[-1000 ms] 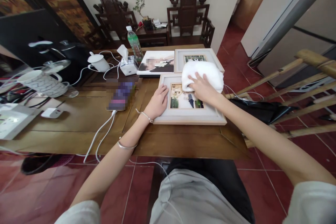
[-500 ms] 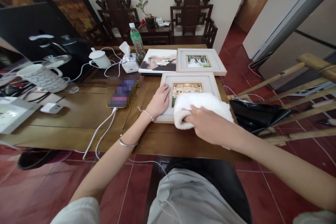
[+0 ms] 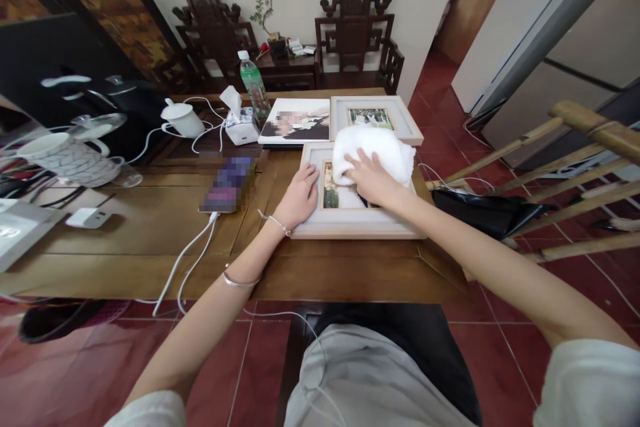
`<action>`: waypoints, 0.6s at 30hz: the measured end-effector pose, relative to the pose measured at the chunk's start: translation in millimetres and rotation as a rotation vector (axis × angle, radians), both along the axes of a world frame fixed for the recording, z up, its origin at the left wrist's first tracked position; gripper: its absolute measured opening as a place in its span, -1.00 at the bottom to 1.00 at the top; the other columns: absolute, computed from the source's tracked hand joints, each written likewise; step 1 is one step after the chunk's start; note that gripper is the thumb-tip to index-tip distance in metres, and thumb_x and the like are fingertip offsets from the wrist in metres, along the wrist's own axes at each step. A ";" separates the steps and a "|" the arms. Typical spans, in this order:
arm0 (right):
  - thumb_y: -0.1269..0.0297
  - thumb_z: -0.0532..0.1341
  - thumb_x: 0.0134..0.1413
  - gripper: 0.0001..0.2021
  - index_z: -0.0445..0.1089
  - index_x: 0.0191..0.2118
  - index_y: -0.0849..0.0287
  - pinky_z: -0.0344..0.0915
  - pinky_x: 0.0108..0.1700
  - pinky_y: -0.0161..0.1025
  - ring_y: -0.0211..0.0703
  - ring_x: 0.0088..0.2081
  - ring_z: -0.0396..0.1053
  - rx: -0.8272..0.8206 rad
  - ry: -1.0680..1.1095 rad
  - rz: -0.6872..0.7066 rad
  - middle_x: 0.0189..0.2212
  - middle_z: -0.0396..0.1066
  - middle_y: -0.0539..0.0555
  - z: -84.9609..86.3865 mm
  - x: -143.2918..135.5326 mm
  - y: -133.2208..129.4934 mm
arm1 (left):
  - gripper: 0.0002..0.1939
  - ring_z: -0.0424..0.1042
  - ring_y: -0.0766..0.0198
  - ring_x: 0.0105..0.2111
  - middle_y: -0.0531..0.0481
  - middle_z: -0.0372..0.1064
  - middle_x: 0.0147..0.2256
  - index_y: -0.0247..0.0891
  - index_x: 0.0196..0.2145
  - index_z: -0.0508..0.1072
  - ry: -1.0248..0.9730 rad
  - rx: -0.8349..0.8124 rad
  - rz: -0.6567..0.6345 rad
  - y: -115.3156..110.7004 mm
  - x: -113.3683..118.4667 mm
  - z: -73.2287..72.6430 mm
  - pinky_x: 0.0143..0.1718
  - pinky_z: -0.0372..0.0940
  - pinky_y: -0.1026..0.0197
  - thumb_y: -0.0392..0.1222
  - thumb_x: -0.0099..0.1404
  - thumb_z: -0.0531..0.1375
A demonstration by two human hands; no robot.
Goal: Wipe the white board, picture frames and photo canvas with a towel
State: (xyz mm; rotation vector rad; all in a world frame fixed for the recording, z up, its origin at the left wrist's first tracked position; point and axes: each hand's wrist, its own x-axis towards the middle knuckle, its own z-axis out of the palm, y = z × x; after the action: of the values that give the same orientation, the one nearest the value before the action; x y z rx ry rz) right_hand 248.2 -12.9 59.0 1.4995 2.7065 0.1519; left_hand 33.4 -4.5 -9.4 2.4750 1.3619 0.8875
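On the wooden table (image 3: 340, 273) lies a light-wood picture frame (image 3: 360, 230) with a wide pale mount and a photo inside. My left hand (image 3: 300, 197) is closed over its left border, fingers together on the rim. A folded white fluffy towel (image 3: 373, 147) is under my right hand (image 3: 373, 177), whose fingers press into it. The towel lies across the upper part of this frame and covers most of its photo. It also overlaps the lower edge of a second picture frame (image 3: 413, 127) behind. Beside that one is a photo panel (image 3: 295, 123) with a white top.
Left of the frames lie a phone (image 3: 227, 183) on a white cable, a tissue box (image 3: 243, 125), a green-labelled bottle (image 3: 255, 87), a lidded white cup (image 3: 184, 119) and a patterned mug (image 3: 65, 159). A bamboo chair (image 3: 590, 147) stands at the right.
My right hand has moved the towel away from me, from the frame's lower right to its upper edge. The frame's lower border has come into view. My left hand stays at the left border.
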 end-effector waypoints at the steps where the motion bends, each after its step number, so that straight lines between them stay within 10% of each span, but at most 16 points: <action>1: 0.70 0.00 0.03 -0.47 0.42 0.09 0.32 0.00 0.21 0.38 0.41 0.35 -0.09 -0.032 -0.014 0.018 0.34 0.07 0.33 3.6 -2.6 -15.3 | -0.53 0.13 -0.04 0.31 -0.25 0.29 0.20 -0.38 0.13 0.40 -0.006 0.004 0.003 0.2 0.2 -0.5 0.34 0.06 -0.17 -0.35 0.30 0.00; 10: 0.67 0.07 -0.06 -0.60 0.51 -0.15 0.27 0.25 0.14 0.16 0.23 0.22 0.22 -0.256 0.082 0.307 0.22 0.29 0.31 44.4 -2.3 -128.4 | -0.41 0.14 -0.03 0.30 -0.19 0.33 0.18 -0.32 0.10 0.43 -0.080 0.008 -0.011 2.8 -1.4 -2.3 0.33 0.08 -0.19 -0.50 0.13 -0.02; 18: 0.72 0.00 -0.05 -0.39 0.39 0.13 0.28 0.00 0.26 0.34 0.31 0.38 -0.13 -0.158 0.090 0.066 0.38 0.00 0.26 10.8 0.1 -51.0 | -0.44 0.17 -0.04 0.29 -0.22 0.35 0.16 -0.35 0.07 0.45 -0.044 0.013 0.001 6.4 -2.1 -4.4 0.33 0.09 -0.17 -0.50 0.13 -0.01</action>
State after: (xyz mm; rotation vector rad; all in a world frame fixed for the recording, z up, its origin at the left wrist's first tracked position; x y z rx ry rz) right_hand 248.3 -63.9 69.8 1.4077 2.7623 -0.1278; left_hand 31.2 1.8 -13.9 2.4491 1.3474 0.9488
